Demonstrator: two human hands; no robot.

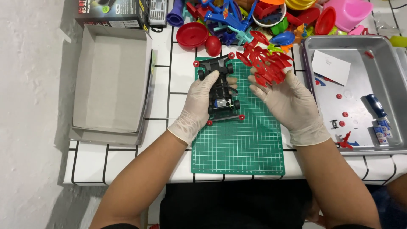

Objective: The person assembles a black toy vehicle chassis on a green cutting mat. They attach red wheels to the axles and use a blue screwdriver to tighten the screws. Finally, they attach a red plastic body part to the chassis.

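Both hands are gloved here, white disposable ones. The left hand (198,101) is wrapped around one small black toy car chassis (220,91), fingers closed over its side, holding it just above the green cutting mat (237,148). The chassis has four little red rollers sticking out at its corners, and I can count three black wheels from this angle; the fourth is hidden by the hand. There's a small blue-and-silver motor sitting near its rear end.

The right hand (288,101) is gripping one red car body shell (266,63), the open, cut-out kind, pinched between thumb and fingers and held up just right of the chassis, not touching it.

To the left on the white tiled table (169,76) sits one empty cardboard box (111,82), with its printed lid (112,12) behind it. On the right is one metal tray (360,55) holding one white paper slip (330,67), one blue-handled screwdriver (376,106), two small batteries (383,131) side by side, and roughly four loose red rollers, plus a few tiny bits too small to tell. Along the back is a pile of colourful plastic toys (263,19), including one red bowl (192,34) and one pink pot (349,12).
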